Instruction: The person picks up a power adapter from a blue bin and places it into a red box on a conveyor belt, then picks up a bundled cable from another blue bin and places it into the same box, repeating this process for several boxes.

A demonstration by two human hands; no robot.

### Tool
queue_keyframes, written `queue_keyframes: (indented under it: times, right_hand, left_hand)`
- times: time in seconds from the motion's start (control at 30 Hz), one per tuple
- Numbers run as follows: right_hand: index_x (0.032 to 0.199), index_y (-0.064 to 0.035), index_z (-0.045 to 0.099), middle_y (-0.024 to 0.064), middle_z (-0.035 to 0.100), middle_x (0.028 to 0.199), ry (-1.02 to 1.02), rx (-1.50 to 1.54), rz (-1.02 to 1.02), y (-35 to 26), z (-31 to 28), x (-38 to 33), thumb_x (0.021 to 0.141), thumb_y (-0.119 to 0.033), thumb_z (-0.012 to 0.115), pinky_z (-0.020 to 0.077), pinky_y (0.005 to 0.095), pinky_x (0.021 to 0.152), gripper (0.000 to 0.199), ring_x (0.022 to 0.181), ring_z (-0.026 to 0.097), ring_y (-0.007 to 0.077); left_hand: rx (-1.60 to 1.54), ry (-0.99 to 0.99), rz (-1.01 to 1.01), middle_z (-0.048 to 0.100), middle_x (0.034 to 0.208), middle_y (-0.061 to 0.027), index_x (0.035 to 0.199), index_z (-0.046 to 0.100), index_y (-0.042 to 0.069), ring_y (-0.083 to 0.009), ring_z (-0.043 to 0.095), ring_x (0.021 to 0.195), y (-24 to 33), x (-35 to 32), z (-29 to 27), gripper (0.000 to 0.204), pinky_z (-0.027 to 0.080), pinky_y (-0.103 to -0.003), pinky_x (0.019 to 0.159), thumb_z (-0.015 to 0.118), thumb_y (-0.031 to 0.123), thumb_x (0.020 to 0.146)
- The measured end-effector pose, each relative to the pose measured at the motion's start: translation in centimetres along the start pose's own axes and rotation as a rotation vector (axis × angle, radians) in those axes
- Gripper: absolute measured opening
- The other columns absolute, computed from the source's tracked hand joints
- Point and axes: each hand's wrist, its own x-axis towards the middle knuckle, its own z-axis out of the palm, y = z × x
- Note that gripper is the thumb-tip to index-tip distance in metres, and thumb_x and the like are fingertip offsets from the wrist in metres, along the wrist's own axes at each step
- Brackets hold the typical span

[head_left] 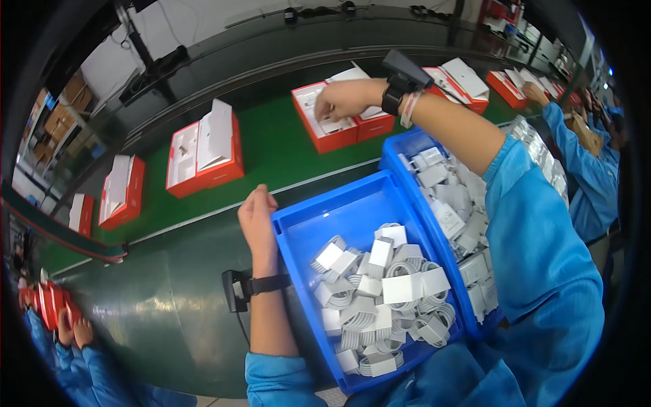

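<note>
My right hand [347, 99] reaches over an open red and white box [333, 141] on the green conveyor belt. Its fingers point down into the white insert, pinched together; whatever they hold is hidden. My left hand [257, 211] is beside the far left corner of a blue tray [298, 268], fingers curled in, and I cannot make out anything in them. Coiled white cables [403, 288] with white paper wraps lie piled in that tray. A second blue tray [401, 144] on its right holds white chargers [447, 220], partly covered by my right arm.
Several more open red boxes [210, 173] stand along the green belt [271, 136]. A dark green worktop [176, 319] lies on the left. Co-workers in blue sleeves [576, 156] work at the right, and another's hands [74, 329] hold red boxes at lower left.
</note>
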Motion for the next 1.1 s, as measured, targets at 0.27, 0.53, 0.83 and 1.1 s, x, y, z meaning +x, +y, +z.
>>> queue_keyframes:
  times: [0.27, 0.53, 0.83, 1.1]
  right_hand:
    - [0.099, -0.0042, 0.074, 0.0103, 0.073, 0.092, -0.417, 0.180, 0.070, -6.7, -7.7, -13.3, 0.076, -0.009, 0.058, 0.0529, 0.0347, 0.075, 0.029, 0.081, 0.068, 0.0189]
    - [0.088, 0.0023, 0.070, 0.0226, 0.068, 0.085, -0.115, -0.202, 0.650, -5.2, 1.2, -21.9, 0.087, -0.034, 0.061, 0.0542, 0.0452, 0.073, 0.037, 0.081, 0.067, 0.0367]
    - [0.077, 0.0012, 0.069, 0.0207, 0.068, 0.076, 0.096, -0.254, 0.692, -5.8, 3.9, -22.0, 0.079, -0.032, 0.067, 0.0522, 0.0444, 0.067, 0.034, 0.074, 0.068, 0.0350]
    - [0.083, 0.0007, 0.065, 0.0194, 0.064, 0.067, 0.191, -0.415, 0.616, -7.2, 3.2, -22.3, 0.074, -0.031, 0.067, 0.0505, 0.0444, 0.064, 0.033, 0.066, 0.065, 0.0352]
  left_hand:
    - [0.020, 0.031, -0.014, 0.038, 0.054, 0.0059, 0.060, 0.048, 0.008, -0.0031, 0.032, 0.050, -0.1, -0.2, 1.5, 0.042, 0.023, -0.023, 0.048, 0.053, 0.027, 0.097]
    - [0.047, 0.037, -0.002, 0.039, 0.056, 0.0045, 0.060, 0.048, 0.008, -0.0038, 0.033, 0.052, -0.3, -0.8, 2.7, 0.041, 0.024, -0.024, 0.049, 0.053, 0.024, 0.097]
    - [0.071, 0.040, 0.012, 0.038, 0.056, 0.0047, 0.060, 0.047, 0.007, -0.0044, 0.033, 0.052, 0.2, -1.2, 2.0, 0.042, 0.024, -0.025, 0.049, 0.053, 0.025, 0.097]
    - [0.041, 0.028, 0.012, 0.041, 0.057, 0.0037, 0.062, 0.050, 0.004, -0.0047, 0.034, 0.053, 0.0, -1.2, 1.0, 0.041, 0.025, -0.025, 0.049, 0.053, 0.026, 0.097]
